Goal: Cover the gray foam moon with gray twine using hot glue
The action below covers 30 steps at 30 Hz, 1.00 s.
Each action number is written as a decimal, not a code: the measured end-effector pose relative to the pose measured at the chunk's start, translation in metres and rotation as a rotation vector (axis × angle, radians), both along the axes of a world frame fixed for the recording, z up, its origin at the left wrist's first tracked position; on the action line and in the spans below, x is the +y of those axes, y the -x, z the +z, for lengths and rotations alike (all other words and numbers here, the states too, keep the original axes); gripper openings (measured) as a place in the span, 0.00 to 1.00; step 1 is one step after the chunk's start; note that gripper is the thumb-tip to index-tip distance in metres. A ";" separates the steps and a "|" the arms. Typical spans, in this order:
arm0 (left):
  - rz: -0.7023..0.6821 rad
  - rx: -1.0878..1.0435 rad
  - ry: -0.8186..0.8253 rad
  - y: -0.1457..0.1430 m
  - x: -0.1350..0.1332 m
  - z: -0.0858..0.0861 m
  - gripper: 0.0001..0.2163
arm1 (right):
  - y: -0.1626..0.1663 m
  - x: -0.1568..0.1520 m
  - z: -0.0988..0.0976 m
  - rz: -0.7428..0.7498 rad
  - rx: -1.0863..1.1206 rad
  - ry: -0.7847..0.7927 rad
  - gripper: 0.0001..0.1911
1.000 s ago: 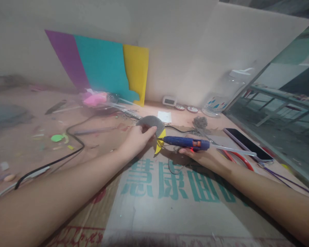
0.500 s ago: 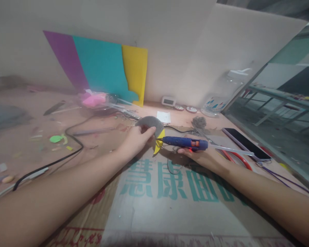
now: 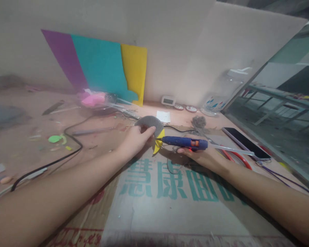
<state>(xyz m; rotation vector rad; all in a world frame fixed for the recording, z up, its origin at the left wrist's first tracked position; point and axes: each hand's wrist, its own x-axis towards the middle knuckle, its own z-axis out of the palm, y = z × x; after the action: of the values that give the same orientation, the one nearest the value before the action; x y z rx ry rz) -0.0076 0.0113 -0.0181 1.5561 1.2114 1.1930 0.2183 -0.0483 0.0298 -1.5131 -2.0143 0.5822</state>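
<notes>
My left hand (image 3: pixel 141 137) pinches a grey, curved, crescent-like piece (image 3: pixel 154 122) whose lower tip is yellow (image 3: pixel 158 144). In my right hand (image 3: pixel 193 154) is a blue hot glue gun (image 3: pixel 182 141) with a small red light glowing beneath it. Its nozzle points left and meets or nearly meets the yellow tip; exact contact I cannot tell. A clear glue stick (image 3: pixel 234 150) juts from the gun's back end. Thin grey yarn (image 3: pixel 173 169) trails below the piece onto the board.
Behind stand purple, teal and yellow sheets (image 3: pixel 100 61). A small digital clock (image 3: pixel 168 100), a clear bottle (image 3: pixel 222 92) and a tangle of grey yarn (image 3: pixel 198 121) are at the back. A phone (image 3: pixel 244 142) and red-handled scissors (image 3: pixel 238 159) lie right. A black cable (image 3: pixel 54 160) curves left.
Almost nothing differs. The view has shifted very slightly; both hands, the grey piece and the glue gun keep their positions.
</notes>
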 end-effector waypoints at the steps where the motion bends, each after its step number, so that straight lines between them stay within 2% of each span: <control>1: -0.002 0.002 0.000 0.000 0.000 0.000 0.18 | 0.000 0.000 0.000 -0.002 -0.002 0.001 0.15; 8: -0.002 -0.008 -0.003 0.000 0.000 -0.001 0.18 | -0.002 0.003 -0.001 -0.002 -0.012 0.016 0.17; 14: 0.004 -0.002 0.013 0.001 -0.001 0.001 0.19 | -0.001 0.002 -0.003 0.005 0.061 0.032 0.12; 19: 0.009 0.030 0.015 0.002 -0.002 0.004 0.19 | 0.002 0.000 -0.002 -0.022 0.142 0.054 0.11; 30: -0.002 0.036 0.001 0.003 0.000 0.001 0.19 | 0.001 0.001 -0.003 -0.079 0.138 0.027 0.10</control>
<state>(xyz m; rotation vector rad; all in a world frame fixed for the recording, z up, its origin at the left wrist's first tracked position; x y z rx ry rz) -0.0101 0.0115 -0.0167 1.5845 1.2330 1.1674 0.2177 -0.0475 0.0272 -1.5175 -1.8412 0.6653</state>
